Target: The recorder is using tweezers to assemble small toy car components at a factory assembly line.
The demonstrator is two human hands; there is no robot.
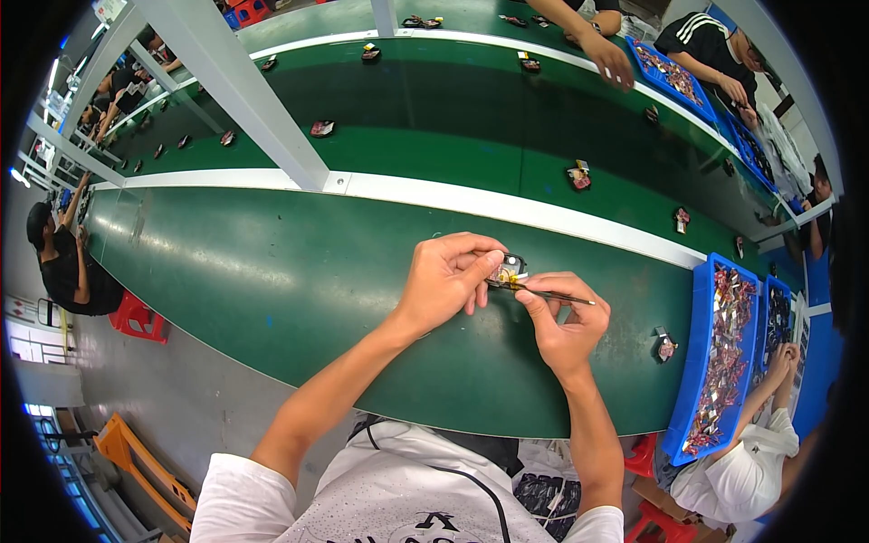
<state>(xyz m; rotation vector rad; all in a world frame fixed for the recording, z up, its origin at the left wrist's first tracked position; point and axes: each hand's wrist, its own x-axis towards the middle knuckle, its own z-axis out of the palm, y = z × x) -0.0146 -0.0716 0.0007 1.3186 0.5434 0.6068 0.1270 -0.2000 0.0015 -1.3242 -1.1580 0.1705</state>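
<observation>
Above the green worktop [272, 262], my left hand [442, 282] pinches a small electronic device [510, 265] with a black casing. Its inside faces up, showing pale and yellow parts. My right hand [568, 333] is closed around a thin dark stick-like tool [568, 298], whose inner end reaches the device's lower edge. Whether the tool is tweezers or a single rod cannot be made out. My left fingertips hide part of the casing. Another small device [665, 345] lies on the worktop to the right of my right hand.
A long blue bin [692, 398] full of small red and metallic parts stands at the right. Beyond a white rail [434, 206], a green belt [434, 118] carries several spaced devices. A grey post [244, 90] rises at the rail. Other people sit around the line.
</observation>
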